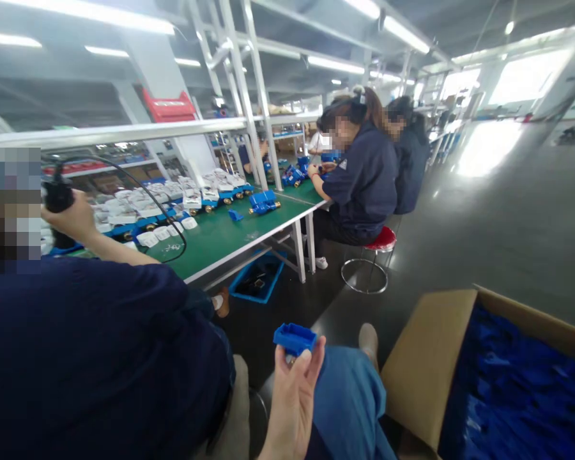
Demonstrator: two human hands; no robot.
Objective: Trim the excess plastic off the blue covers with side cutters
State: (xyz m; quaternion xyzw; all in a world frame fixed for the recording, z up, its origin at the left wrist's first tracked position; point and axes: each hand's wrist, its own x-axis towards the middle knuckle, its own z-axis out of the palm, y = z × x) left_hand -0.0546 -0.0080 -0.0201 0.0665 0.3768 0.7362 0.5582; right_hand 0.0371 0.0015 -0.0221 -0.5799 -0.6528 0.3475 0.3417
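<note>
The left hand [294, 377] is gripping a blue plastic open-topped housing [294, 340] in mid-air by its lower edge, the upper rim standing free, with open floor [328, 303] lying beyond, a navy-shirted co-worker [100, 358] bounding the left and a cardboard carton [429, 361] of blue parts [522, 383] sitting apart at right.
</note>
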